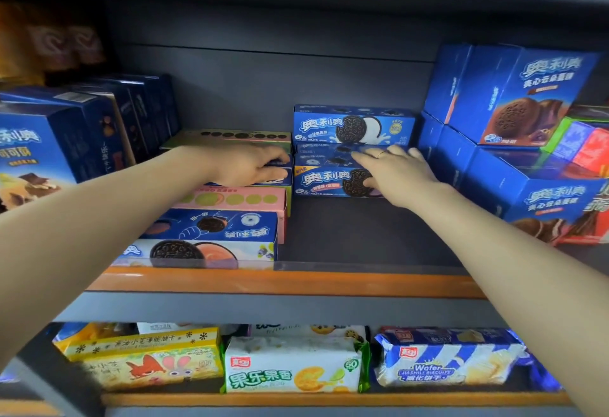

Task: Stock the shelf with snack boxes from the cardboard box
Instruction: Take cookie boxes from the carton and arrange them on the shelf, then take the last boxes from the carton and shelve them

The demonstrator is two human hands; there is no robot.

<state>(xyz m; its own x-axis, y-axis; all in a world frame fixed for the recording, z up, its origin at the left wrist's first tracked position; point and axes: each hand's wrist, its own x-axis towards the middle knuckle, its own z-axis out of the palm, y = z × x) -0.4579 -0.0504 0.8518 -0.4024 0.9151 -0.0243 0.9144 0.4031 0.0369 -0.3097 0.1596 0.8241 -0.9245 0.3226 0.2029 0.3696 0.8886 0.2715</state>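
Two hands on cookie boxes
Left hand (250,166) grips a blue box (280,176); right hand (392,169) lies flat, fingers spread, on an Oreo box (324,179).

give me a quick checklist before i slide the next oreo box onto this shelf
1. Free shelf floor in front of the blue Oreo stack: ok.
2. Left hand free: not ok, it grips a box in the left stack.
3. Right hand free: ok, its straight fingers only rest on the blue Oreo stack.
4. Blue Oreo stack square: not ok, its boxes sit slightly offset.
5. Cardboard supply box in reach: cannot tell, out of view.
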